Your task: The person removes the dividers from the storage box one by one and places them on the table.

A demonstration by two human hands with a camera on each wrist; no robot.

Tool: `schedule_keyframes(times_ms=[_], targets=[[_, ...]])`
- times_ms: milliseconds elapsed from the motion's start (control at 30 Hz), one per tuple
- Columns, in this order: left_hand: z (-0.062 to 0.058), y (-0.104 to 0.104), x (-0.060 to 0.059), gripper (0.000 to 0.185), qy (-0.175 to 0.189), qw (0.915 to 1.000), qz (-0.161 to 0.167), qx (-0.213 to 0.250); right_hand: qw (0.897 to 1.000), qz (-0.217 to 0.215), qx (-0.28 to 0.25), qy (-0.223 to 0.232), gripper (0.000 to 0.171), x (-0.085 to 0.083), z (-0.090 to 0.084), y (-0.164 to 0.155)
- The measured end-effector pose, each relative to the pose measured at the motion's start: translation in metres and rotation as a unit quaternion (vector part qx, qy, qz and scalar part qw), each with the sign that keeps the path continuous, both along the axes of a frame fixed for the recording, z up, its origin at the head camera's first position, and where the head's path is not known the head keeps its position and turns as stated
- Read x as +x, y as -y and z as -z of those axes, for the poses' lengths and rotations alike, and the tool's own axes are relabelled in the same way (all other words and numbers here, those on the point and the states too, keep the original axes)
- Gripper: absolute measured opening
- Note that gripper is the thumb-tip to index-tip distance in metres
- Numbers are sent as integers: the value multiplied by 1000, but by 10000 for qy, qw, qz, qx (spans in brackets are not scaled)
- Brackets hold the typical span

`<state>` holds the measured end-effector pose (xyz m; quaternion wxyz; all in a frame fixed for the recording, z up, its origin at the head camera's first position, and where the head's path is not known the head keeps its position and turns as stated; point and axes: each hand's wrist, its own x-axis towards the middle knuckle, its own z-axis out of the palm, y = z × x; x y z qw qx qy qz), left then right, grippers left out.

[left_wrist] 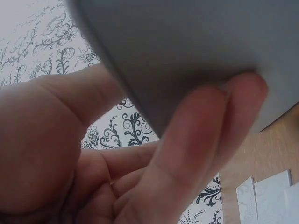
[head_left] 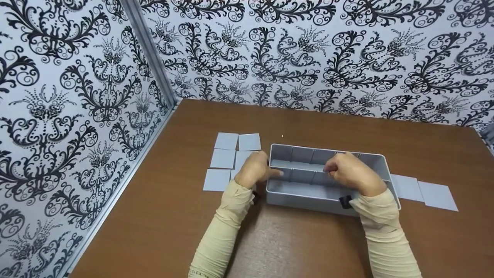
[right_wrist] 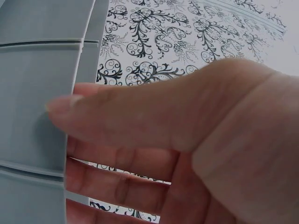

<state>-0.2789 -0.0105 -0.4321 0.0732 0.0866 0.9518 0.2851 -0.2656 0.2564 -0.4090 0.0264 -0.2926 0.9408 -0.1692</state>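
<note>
A long grey plastic box (head_left: 301, 202) sits on the table, its inside split lengthwise by a thin grey divider (head_left: 303, 176) with upright ridges. My left hand (head_left: 251, 170) grips the box's left end wall. Its thumb reaches over the rim to the inside, and its fingers press the outer face of the grey wall (left_wrist: 187, 42) in the left wrist view. Over the box's right half, my right hand (head_left: 357, 173) pinches the divider. In the right wrist view the thumb lies on one face of the ridged divider panel (right_wrist: 28, 107), with the fingers behind it.
Several pale square cards (head_left: 222, 158) lie in rows left of the box, partly hidden by my left hand. Two more cards (head_left: 438, 195) stick out at its right end. Patterned walls (head_left: 293, 50) border the brown table (head_left: 154, 185) at the left and back.
</note>
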Motion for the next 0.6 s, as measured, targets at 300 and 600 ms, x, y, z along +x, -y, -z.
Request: schedule_keyframes(times_ms=[300,600], targets=[[-7,7,1,19,257,9992,301,27,9997,-66,8,-252,24,0,2,-1],[-8,1,3,33,-135,9992,68,-363,9990,-141,63,-415,27,0,0,0]])
